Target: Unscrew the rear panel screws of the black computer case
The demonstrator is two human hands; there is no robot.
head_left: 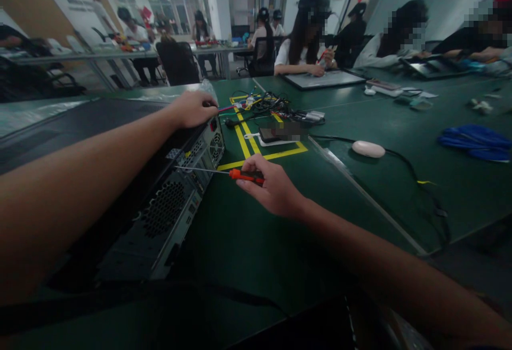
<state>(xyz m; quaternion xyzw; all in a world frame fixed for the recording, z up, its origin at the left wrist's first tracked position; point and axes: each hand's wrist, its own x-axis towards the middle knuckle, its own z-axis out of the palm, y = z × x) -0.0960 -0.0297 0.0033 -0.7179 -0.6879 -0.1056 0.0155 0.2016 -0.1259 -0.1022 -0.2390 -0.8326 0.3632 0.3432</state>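
Note:
A black desktop computer case (132, 179) lies on its side on the green table (248, 238), its rear panel with vents and ports facing right. My right hand (272, 184) is closed around an orange-handled screwdriver (245, 175); its thin shaft points left and its tip touches the case's rear panel. My left hand (194, 108) rests curled on the far top corner of the case, fingers bent over the edge.
A yellow-taped rectangle (244, 142) holds tangled cables (272, 105) and a phone (276, 133). A pink mouse (368, 149) with a black cord lies to the right, and a blue cloth (476, 142) further right. Several people sit working at the far side.

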